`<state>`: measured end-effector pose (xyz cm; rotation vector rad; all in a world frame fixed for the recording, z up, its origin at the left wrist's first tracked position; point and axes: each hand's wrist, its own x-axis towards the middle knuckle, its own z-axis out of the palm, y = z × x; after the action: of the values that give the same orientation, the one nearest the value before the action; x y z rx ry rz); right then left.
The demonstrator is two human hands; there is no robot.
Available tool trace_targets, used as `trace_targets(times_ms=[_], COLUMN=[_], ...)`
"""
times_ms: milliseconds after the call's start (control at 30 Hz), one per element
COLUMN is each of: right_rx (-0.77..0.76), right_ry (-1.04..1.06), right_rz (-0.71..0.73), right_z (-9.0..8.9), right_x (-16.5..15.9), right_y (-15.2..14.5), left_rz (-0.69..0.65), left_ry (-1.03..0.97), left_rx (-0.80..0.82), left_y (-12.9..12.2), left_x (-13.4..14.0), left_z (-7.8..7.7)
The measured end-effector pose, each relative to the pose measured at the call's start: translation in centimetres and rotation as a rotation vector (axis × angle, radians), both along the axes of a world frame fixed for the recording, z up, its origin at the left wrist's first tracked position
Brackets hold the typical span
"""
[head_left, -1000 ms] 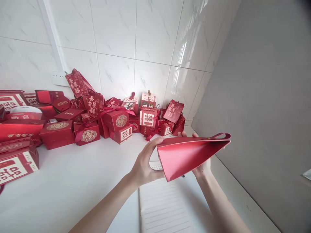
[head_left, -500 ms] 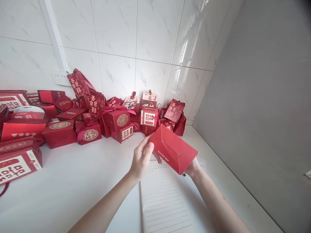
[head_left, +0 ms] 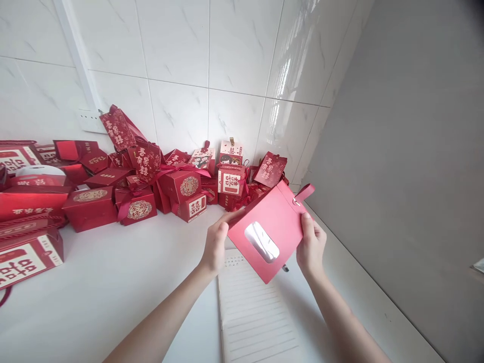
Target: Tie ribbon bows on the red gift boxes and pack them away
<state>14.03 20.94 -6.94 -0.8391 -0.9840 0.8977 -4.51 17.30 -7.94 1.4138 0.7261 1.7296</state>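
Note:
Between my two hands a red gift box (head_left: 278, 222) is held up, tilted, above the table. The face toward me has a rounded clear window (head_left: 261, 242), and a dark red ribbon loop (head_left: 304, 193) sticks out at its upper right corner. My left hand (head_left: 216, 244) grips the box's left edge, thumb in front and the other fingers hidden behind. My right hand (head_left: 312, 244) pinches the right side near the ribbon, thumb on the face. Under the box lies an open lined notebook (head_left: 255, 317) with handwriting at its top. A dark pen tip (head_left: 285, 268) shows just below the box.
Many red gift boxes with gold and white prints, such as a round-patterned box (head_left: 91, 209) and a white-labelled box (head_left: 32, 257), crowd the white table (head_left: 132, 282) along the tiled wall (head_left: 177, 50). A grey panel (head_left: 408, 151) borders the right side.
The red box has been turned: its folded bottom faced me before, now its windowed face and ribbon loop show. My right hand has come from beneath the box to its right side.

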Motion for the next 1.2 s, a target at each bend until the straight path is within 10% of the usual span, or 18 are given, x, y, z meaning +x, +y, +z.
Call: trace_targets(times_ms=[300, 600, 1200], right_rx=[0.015, 0.287, 0.422], right_ry=[0.024, -0.136, -0.322], right_rz=[-0.100, 0.313, 0.195], right_z=[0.7, 0.5, -1.1], right_x=[0.6, 0.3, -1.0], right_y=[0.1, -0.5, -1.4], left_rz=[-0.251, 0.251, 0.079], left_ry=[0.235, 0.101, 0.441], left_rx=[0.061, 0.331, 0.147], left_y=[-0.2, 0.1, 0.8], left_x=[-0.1, 0.6, -0.5], left_z=[-0.2, -1.3, -2.6])
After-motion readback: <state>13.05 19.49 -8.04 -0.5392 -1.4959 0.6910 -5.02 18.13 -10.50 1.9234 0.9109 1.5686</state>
